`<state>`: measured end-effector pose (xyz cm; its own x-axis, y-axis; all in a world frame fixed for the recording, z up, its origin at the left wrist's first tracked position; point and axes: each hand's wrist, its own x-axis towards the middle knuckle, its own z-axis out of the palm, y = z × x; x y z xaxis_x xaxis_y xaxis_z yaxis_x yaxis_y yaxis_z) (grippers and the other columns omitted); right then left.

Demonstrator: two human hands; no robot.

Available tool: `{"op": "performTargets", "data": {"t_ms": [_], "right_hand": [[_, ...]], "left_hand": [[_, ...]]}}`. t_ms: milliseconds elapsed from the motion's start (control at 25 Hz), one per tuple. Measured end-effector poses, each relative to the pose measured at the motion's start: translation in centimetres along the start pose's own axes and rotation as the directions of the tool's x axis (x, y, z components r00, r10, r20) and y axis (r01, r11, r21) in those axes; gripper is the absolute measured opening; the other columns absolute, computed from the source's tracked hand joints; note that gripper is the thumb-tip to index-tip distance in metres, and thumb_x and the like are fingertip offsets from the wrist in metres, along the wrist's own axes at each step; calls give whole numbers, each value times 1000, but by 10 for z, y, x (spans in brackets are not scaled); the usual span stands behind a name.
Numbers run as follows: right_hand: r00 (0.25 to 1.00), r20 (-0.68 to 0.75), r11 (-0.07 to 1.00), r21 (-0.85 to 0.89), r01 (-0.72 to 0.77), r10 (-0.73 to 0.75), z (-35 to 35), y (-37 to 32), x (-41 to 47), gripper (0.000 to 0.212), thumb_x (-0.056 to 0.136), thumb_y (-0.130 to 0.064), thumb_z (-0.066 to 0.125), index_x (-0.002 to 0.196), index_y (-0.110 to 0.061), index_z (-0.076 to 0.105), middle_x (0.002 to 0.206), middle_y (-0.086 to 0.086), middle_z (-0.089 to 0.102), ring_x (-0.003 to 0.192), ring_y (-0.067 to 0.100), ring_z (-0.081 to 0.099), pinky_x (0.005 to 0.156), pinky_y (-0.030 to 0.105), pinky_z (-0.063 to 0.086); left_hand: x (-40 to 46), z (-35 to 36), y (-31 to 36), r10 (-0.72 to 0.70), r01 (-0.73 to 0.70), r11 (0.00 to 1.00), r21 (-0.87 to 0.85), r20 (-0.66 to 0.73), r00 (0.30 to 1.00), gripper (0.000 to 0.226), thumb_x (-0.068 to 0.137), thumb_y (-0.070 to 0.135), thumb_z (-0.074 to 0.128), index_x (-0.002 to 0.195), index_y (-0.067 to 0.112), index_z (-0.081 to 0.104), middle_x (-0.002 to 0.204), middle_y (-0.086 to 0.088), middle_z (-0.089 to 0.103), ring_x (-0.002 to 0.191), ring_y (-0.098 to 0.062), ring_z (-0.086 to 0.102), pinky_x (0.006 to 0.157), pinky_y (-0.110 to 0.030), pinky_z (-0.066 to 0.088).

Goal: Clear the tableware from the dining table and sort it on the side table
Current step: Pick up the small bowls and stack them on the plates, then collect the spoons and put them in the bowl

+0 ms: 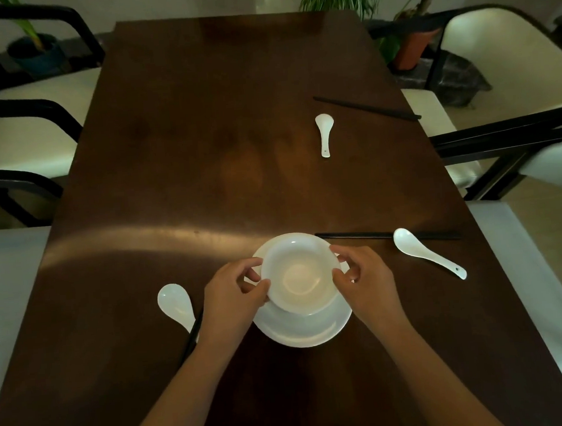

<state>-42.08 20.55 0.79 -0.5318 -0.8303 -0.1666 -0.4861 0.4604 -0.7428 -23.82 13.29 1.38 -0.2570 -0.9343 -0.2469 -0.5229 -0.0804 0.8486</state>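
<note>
A white bowl (298,275) sits over a white plate (306,332) near the front of the dark wooden dining table (201,152). My left hand (233,292) grips the bowl's left rim and my right hand (363,277) grips its right rim. A white spoon (176,305) lies left of my left hand, beside black chopsticks (193,337) partly hidden by my wrist. Another white spoon (427,251) rests across black chopsticks (359,236) to the right. Farther back lie a third spoon (325,133) and a third pair of chopsticks (365,108).
Cream-cushioned chairs with black frames stand along the left (25,145) and right (510,70) sides of the table. Potted plants (411,44) stand on the floor beyond the far right corner, and another pot (36,54) at far left.
</note>
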Motion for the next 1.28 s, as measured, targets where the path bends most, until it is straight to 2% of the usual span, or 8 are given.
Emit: {"op": "performTargets", "data": {"t_ms": [80, 200, 320, 440, 640, 880, 1120, 1280], "right_hand": [[998, -57, 1000, -4, -29, 29, -2, -6, -7, 34, 83, -21, 65, 117, -22, 59, 120, 0, 59, 83, 8, 58, 75, 11, 44], [982, -179, 997, 40, 73, -64, 1, -27, -39, 33, 79, -22, 70, 110, -30, 60, 104, -14, 59, 78, 4, 59, 63, 4, 45], [987, 101, 986, 122, 116, -129, 36, -50, -83, 28, 78, -23, 71, 102, -34, 61, 90, -23, 59, 82, -2, 58, 66, 3, 47], [911, 409, 998, -3, 57, -51, 91, -62, -103, 39, 83, -30, 65, 120, -32, 55, 106, -16, 60, 78, 2, 59, 78, 14, 50], [912, 411, 980, -185, 80, 3, 141, -59, -94, 44, 89, -29, 57, 131, -25, 45, 133, -5, 47, 109, 9, 56, 89, 21, 46], [922, 374, 933, -285, 219, -103, 164, -69, -81, 23, 88, -32, 57, 106, -18, 54, 112, 0, 51, 82, 14, 59, 68, 24, 50], [890, 430, 985, -139, -103, 153, 159, -74, -71, 14, 82, -36, 65, 82, -24, 57, 78, -9, 60, 65, 4, 56, 57, 15, 41], [855, 455, 959, 0, -282, 251, 140, -73, -82, 16, 78, -39, 69, 73, -30, 56, 73, -11, 65, 60, 5, 63, 58, 17, 51]], "left_hand": [[0, -4, -3, 0, 1, 1000, -30, 25, 1000, 28, 81, 15, 68, 106, 26, 63, 83, 3, 64, 66, -11, 67, 67, -22, 56], [3, -25, -13, 9, -11, 995, -99, -21, 1000, 22, 84, 15, 64, 104, 24, 65, 82, 4, 66, 63, -7, 66, 63, -22, 57], [7, -61, -38, -36, 31, 999, -33, -165, 986, 19, 83, 14, 63, 94, 29, 65, 86, 1, 68, 71, -12, 65, 71, -29, 53], [4, -90, -71, -98, 157, 961, 229, -250, 963, 21, 83, 22, 64, 103, 19, 65, 102, -5, 64, 87, -15, 60, 77, -29, 45], [-32, -87, -96, -292, 260, 848, 462, -1, 956, 36, 75, 38, 70, 107, 29, 58, 99, 10, 52, 84, -5, 55, 69, -23, 47], [-58, -79, -107, -130, 150, 847, 510, -74, 989, 22, 78, 24, 69, 98, 24, 61, 84, 13, 48, 69, -1, 46, 54, -12, 31], [-39, -81, -111, -48, 129, 888, 441, -190, 981, 23, 82, 17, 66, 105, 16, 64, 93, 3, 60, 78, -7, 54, 69, -18, 44], [-33, -77, -113, 60, 67, 855, 514, -226, 972, 31, 84, 16, 64, 115, 11, 62, 103, -3, 63, 88, -14, 60, 74, -19, 43]]}}
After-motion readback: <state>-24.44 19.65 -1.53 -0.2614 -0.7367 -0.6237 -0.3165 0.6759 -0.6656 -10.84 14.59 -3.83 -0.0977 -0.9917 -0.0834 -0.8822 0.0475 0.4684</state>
